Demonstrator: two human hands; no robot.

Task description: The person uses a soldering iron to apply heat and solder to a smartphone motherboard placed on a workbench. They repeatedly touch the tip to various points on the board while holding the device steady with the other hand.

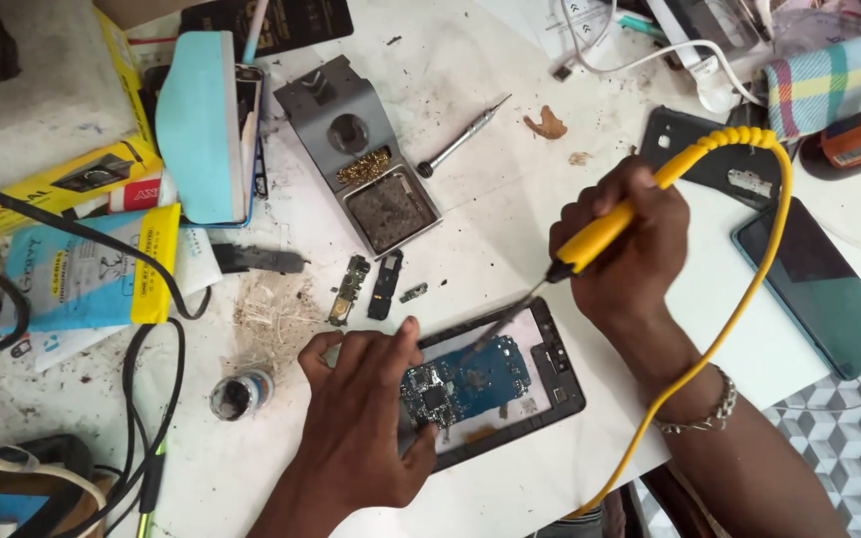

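An opened phone (550,374) lies on the white table (510,199), its blue circuit board (475,381) exposed inside the black frame. My left hand (366,418) presses flat on the phone's left end, fingers spread, thumb by the board. My right hand (622,249) grips a yellow soldering iron (600,234) like a pen. Its metal tip (495,329) slants down to the upper edge of the board. The iron's yellow cord (749,289) loops over my wrist and off the table's front edge.
A grey soldering stand (356,149) with brass wool and a sponge sits behind. Nearby lie a small screwdriver (460,137), loose phone parts (371,287), a small round jar (239,394), a blue phone (817,289) at right, boxes and black cables at left.
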